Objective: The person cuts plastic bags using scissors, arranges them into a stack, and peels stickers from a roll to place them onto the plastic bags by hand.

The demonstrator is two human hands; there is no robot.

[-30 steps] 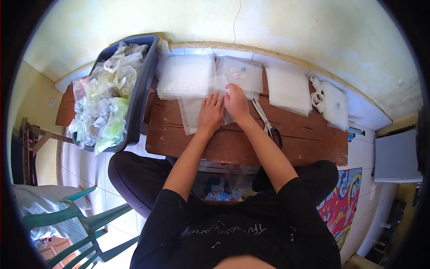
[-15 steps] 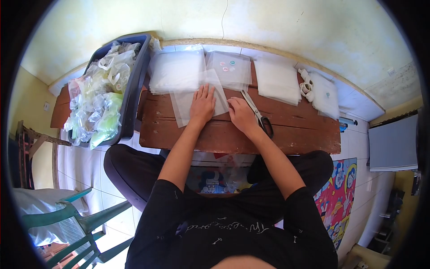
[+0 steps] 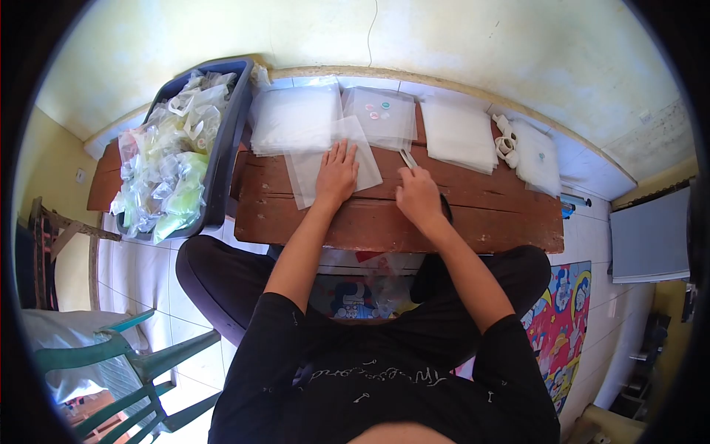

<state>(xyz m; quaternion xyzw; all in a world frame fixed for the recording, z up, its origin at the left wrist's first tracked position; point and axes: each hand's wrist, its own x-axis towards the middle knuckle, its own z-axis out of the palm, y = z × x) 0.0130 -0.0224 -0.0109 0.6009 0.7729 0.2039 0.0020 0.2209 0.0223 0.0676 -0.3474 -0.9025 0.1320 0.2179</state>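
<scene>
My left hand (image 3: 338, 177) lies flat, fingers stretched out, on a clear plastic bag (image 3: 302, 176) that sits slantwise on the brown wooden table (image 3: 325, 228). To its right, my right hand (image 3: 418, 194) is closed over the middle of a pair of scissors (image 3: 406, 157). The blade tips show past its fingers and part of a black handle shows beside the wrist. The fingertips are partly hidden. Behind the left hand rises a thick stack of clear bags (image 3: 296, 118). A smaller pile of bags (image 3: 382, 133) with round printed labels is next to that.
A dark tub (image 3: 235, 111) full of crumpled plastic bags (image 3: 174, 159) stands at the left. Farther right are another bag stack (image 3: 460, 137), a white bundle (image 3: 506, 142) and more bags (image 3: 538, 159). A green chair (image 3: 133, 362) is at lower left. The wall borders the table's back.
My right hand has moved right, away from the bag's edge and onto the scissors. My left hand stays flat on the bag. The view has shifted slightly.
</scene>
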